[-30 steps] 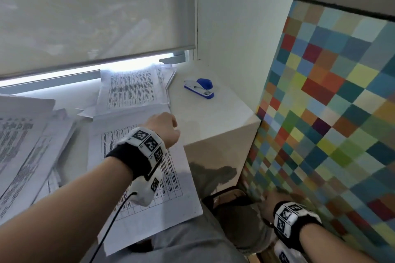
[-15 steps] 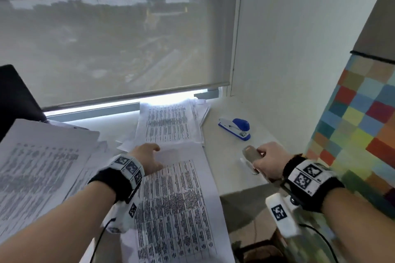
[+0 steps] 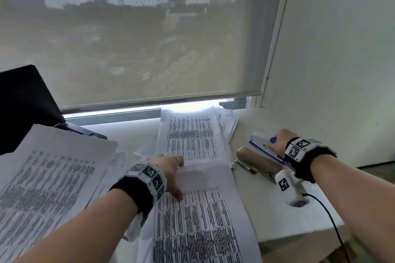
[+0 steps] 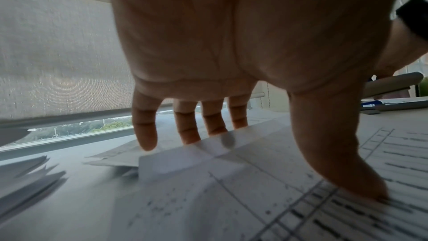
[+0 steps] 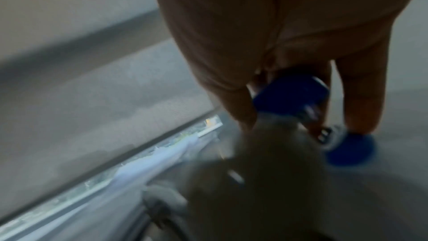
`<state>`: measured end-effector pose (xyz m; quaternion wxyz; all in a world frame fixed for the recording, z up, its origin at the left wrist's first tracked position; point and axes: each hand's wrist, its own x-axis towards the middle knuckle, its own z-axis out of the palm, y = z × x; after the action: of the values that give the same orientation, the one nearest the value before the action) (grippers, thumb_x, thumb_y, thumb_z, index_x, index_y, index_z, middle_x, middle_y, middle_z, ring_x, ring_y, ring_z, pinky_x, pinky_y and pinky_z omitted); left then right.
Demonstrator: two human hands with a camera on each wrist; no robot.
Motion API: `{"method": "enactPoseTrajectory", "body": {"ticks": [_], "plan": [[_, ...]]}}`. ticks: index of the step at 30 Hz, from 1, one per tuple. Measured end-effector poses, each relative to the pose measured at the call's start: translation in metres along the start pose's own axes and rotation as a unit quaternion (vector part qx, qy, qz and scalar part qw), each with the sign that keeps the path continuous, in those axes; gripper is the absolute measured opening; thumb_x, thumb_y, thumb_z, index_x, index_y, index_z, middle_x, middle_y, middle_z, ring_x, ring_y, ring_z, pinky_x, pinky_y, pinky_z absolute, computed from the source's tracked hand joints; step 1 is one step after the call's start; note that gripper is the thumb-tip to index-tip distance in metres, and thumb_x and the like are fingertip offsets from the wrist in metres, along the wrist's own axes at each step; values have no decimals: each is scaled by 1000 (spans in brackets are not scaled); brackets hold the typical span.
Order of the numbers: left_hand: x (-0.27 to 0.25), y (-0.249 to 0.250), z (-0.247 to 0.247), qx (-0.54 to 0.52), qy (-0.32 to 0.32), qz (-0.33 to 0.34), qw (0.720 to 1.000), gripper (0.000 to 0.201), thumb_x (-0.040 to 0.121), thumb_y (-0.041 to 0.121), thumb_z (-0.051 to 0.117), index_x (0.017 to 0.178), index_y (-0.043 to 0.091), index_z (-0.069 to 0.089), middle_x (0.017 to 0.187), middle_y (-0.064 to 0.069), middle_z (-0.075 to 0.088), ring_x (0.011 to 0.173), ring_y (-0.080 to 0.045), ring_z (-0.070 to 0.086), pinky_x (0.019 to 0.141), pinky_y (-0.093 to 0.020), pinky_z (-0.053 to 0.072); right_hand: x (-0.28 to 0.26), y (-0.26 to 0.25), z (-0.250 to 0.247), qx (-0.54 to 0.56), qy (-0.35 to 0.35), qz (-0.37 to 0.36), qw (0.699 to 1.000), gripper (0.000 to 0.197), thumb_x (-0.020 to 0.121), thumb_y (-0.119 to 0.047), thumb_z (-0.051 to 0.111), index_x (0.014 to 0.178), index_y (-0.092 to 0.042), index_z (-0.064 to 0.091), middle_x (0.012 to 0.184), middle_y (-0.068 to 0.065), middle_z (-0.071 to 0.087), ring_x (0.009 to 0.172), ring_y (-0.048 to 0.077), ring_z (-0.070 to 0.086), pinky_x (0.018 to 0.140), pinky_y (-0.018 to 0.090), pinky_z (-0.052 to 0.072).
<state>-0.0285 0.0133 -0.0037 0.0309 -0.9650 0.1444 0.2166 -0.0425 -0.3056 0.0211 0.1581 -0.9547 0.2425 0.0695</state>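
- Far left, a black laptop (image 3: 23, 102) stands at the back of the white desk (image 3: 260, 209).
- Next to it lies a pile of papers (image 3: 47, 188) full of printed tables. The print is too blurry to read.
- The left hand (image 3: 168, 173) lies on the printed sheet (image 3: 203, 230) in the middle of the desk. Its fingers (image 4: 144, 131) are straight and spread, and the thumb (image 4: 342, 168) presses on the print. The sheet's long side runs from the person toward the window.
- Each wrist wears a band (image 3: 149, 175) with black-and-white square marks.
- Behind the sheet lies a second stack of papers (image 3: 190, 134).
- A long brown thing (image 3: 258, 162) and a pen (image 3: 245, 167) lie side by side, between the sheet and the stapler.
- The blue and white stapler (image 3: 261, 145) lies on the desk at the right, near the wall. Its long side runs from far left to near right, and its white front end points far left, toward the papers.
- The right hand (image 3: 280, 141) is on the stapler's blue back end. Its fingers curl down and pinch the stapler from both sides.
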Motion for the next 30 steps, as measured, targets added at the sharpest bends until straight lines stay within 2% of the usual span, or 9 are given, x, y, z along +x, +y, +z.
{"method": "enactPoseTrajectory", "body": {"ticks": [5,8,12,14,17,20,22,25,30], "plan": [[-1,0,0,-6,14,-1,1000,66,50,60,86,99,35,49,96,14,57,93,-15,55,94,-40,44,3,17,-6,210,87,28,973,29,86,-25,67,99,1,66,94,21,65,94,38,64,81,38,52],[-10,5,3,-46,49,7,998,59,53,49,90,94,32,51,85,15,54,87,-14,54,88,-36,42,-25,20,-22,495,140,-9,857,12,82,-6,71,82,-4,60,86,15,62,79,30,63,81,44,54],[-25,5,2,-94,99,13,991,59,51,42,92,93,29,53,86,13,56,87,-14,55,81,-28,44,-84,11,-25,652,27,-83,753,18,77,16,56,74,-2,59,75,15,62,69,26,61,71,41,53],[-34,3,-2,-130,97,17,987,56,51,37,94,90,25,56,90,9,63,90,-16,60,85,-30,50,-114,4,-7,625,-72,-117,768,20,62,17,56,60,-3,62,62,11,58,59,24,52,55,31,44],[-50,-1,-12,-220,101,49,969,39,57,20,92,73,21,57,75,6,66,77,-15,64,74,-29,54,-146,-7,23,484,-187,-153,841,27,55,11,62,81,5,64,63,14,58,55,22,51,48,27,42],[-74,-7,-30,-258,150,78,951,35,55,21,91,67,20,59,66,10,62,64,-6,56,52,-15,40,-155,-23,40,391,-239,-166,873,40,57,6,65,97,9,61,81,29,63,67,39,60,62,54,52],[-87,-17,-40,-262,220,80,936,41,52,31,93,72,25,58,72,12,61,68,-7,56,55,-17,39,-156,-30,41,393,-231,-179,872,47,49,-1,63,94,14,59,77,30,61,64,42,56,64,65,48],[-101,-43,-43,-394,322,46,859,61,50,39,94,97,27,57,92,10,62,85,-10,60,70,-19,45,-161,-35,19,435,-176,-199,860,53,44,2,59,94,20,55,67,26,55,56,35,53,59,56,47],[-128,-47,-47,-618,241,133,737,90,45,55,90,110,3,57,104,-19,71,95,-36,69,74,-45,59,-178,-56,-46,497,-72,-227,835,55,47,1,57,97,21,55,72,21,53,63,31,48,60,42,37]]}}
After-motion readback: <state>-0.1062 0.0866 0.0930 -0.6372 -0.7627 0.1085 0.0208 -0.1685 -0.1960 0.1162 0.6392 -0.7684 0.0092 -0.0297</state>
